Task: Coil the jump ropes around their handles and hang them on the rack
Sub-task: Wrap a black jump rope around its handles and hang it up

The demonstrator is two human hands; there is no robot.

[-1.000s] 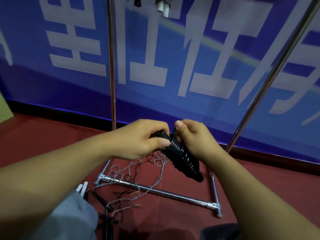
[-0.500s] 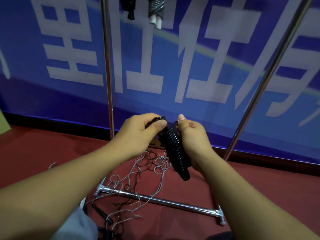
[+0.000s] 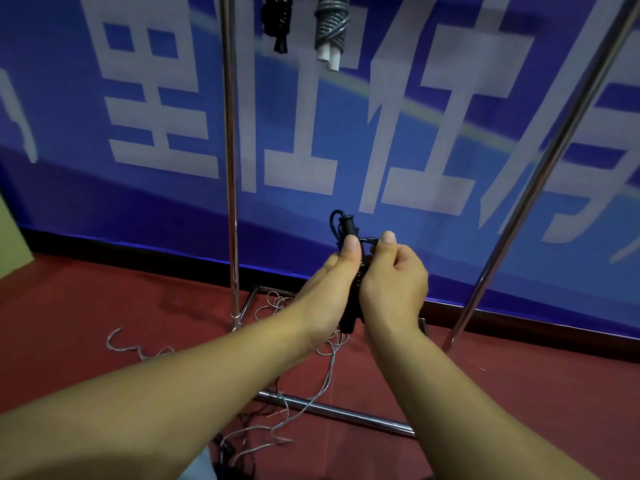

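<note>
Black jump rope (image 3: 349, 233) — coiled around its handles — is held upright before the chrome rack (image 3: 231, 168), gripped by both the left hand (image 3: 329, 289) and right hand (image 3: 394, 282). Silver rope (image 3: 277, 403) sprawls loose around the rack's base.

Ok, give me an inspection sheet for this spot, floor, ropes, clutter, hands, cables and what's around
Surface: red carpet floor.
Job's things: black coiled jump rope held upright between both hands; two wound ropes already hanging at top, one black, one grey with white handles; chrome rack with base bar on the floor.
Clutter: loose grey rope tangled on the floor around the rack base; dark items at the bottom edge, too blurred to tell.
Hands: left hand grips the black bundle, thumb on the handle; right hand pinches the rope's end.
Cables: nothing seen.
Surroundings: blue banner with white characters behind.
</note>
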